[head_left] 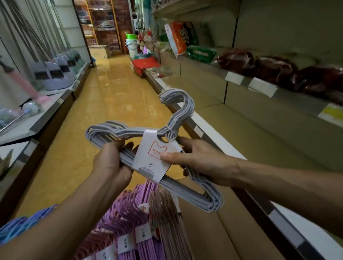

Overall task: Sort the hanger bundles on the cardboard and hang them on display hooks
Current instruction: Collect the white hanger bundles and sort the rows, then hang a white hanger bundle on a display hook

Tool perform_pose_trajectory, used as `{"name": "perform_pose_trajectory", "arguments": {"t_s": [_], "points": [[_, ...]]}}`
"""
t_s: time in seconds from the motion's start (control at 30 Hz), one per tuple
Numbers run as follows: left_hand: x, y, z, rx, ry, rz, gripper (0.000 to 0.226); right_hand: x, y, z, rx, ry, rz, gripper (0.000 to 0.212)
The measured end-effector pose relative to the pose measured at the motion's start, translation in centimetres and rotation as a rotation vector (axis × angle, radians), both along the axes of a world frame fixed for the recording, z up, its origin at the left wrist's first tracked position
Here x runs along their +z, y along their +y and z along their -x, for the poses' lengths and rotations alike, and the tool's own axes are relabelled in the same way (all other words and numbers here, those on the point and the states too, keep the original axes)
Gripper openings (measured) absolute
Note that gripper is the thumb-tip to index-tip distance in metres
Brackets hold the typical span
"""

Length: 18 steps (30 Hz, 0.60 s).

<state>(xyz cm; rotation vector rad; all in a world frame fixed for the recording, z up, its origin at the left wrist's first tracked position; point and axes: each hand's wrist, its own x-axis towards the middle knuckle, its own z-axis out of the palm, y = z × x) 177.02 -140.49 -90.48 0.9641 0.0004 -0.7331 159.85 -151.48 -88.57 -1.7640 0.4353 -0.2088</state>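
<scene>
Centre of frame: bundle of grey plastic hangers with white paper label, gripped by left hand and right hand. Bottom: purple and pink hanger bundles on brown cardboard.

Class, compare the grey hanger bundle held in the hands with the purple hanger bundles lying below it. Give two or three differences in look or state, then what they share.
1. The grey hanger bundle is pale grey; the purple hanger bundles are lilac.
2. The grey one is lifted, gripped by the left hand and right hand; the purple ones lie in a row on the cardboard.
3. The grey bundle's card is wide, the purple ones' narrow.
Shared: each is bundled and carries a white card label.
</scene>
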Motion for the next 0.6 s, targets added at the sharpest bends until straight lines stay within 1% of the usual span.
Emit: {"name": "perform_pose_trajectory", "arguments": {"t_s": [0.1, 0.2, 0.27, 0.4, 0.6], "points": [[2.4, 0.7, -0.5, 0.046, 0.017, 0.034, 0.008, 2.4, 0.0, -1.3, 0.001, -0.006, 0.026, 0.035], [6.1, 1.4, -0.7, 0.09, 0.033, 0.045, 0.011, 6.1, 0.4, -2.1, 0.01, -0.031, 0.036, 0.042], [9.7, 1.9, -0.9, 0.1, 0.034, 0.049, 0.01, 9.6, 0.7, -2.5, 0.018, -0.044, 0.069, 0.043], [18.7, 2.7, -1.9, 0.116, 0.011, 0.079, 0.013, 18.7, 0.9, -3.6, 0.03, -0.067, 0.091, 0.043], [35.8, 3.9, -4.7, 0.18, -0.004, 0.141, 0.011, 35.6, 1.8, -6.0, 0.058, -0.143, 0.17, 0.039]]}}
